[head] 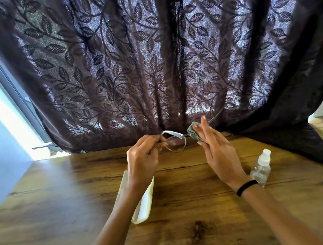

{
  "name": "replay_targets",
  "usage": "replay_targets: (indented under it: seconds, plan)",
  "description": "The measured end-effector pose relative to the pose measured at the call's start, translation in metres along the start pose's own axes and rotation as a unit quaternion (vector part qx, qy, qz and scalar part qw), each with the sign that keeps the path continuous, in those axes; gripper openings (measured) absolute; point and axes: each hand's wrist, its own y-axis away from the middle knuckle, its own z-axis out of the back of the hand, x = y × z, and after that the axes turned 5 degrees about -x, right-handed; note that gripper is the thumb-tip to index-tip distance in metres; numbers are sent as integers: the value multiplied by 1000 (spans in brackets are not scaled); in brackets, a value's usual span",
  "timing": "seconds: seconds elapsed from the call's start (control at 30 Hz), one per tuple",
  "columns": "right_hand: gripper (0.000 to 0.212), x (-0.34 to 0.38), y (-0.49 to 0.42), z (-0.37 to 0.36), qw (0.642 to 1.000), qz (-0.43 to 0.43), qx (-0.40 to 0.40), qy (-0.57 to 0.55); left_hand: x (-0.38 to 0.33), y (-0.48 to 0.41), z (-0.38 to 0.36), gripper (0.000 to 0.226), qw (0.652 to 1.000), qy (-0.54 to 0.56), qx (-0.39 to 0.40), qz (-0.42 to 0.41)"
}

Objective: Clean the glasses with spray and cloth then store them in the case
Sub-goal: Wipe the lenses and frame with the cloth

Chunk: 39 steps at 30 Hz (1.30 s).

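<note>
While the glasses [175, 143] are held up above the far edge of the table [194, 233], the main risk looks like strain on the frame: the left hand [142, 156] pinches them at one end near the hinge, fingers curled, and the right hand [217, 149] pinches the cloth [193, 131] over the other lens between its thumb and long, nearly straight fingers, so hard rubbing could twist the thin bridge or lever a lens loose. A loosening of the left pinch would probably drop the glasses onto hard wood. The bare lens could also pick up a fingerprint from the fingers close beside it. The frame seems slim and metallic, with rounded, clear lenses and a thin temple arm poking out past the right fingertips; the cloth is soft, grey-green and bunched. The case [145, 202] is pale, oblong and smooth, lying on the table under the left forearm; whether it is open I cannot tell. The spray bottle [261, 168], clear plastic with a white nozzle, stands just beside the right wrist, where a backward sweep might tip it. The table is dark grained wood
</note>
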Motion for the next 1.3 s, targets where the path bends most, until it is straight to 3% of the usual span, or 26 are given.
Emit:
replay_targets:
  seconds: [0.3,0.63,0.7,0.77,0.87,0.93,1.07,1.1,1.17,1.3]
  plan:
    - [55,-1,-1,5,999,23,-30,-31,-2,-1,-3,21,1000,0,-10,0]
    - [54,-7,3,10,994,83,-67,36,7,8,-2,13,999,-20,-24,13]
    - [51,-7,7,10,994,61,-85,11,11,11,-4,12,999,-32,-29,28]
    - [43,-5,10,8,990,-37,-115,-76,14,15,-6,10,998,-40,-27,37]
    - [28,-6,16,5,947,-225,-118,-194,19,18,-6,10,997,-45,-26,49]
    - [24,-13,26,1,905,-339,-42,-253,23,20,-5,9,997,-46,-28,50]
    - [20,-20,49,-8,744,-542,115,-374,26,22,-5,12,997,-51,-23,45]
    - [20,-19,54,-10,722,-562,143,-376,25,23,-5,13,998,-52,-21,43]
    - [18,-19,61,-12,741,-557,182,-328,25,24,-5,16,998,-51,-25,42]
    - [20,-23,64,-10,851,-447,242,-131,27,26,-5,20,997,-56,-35,34]
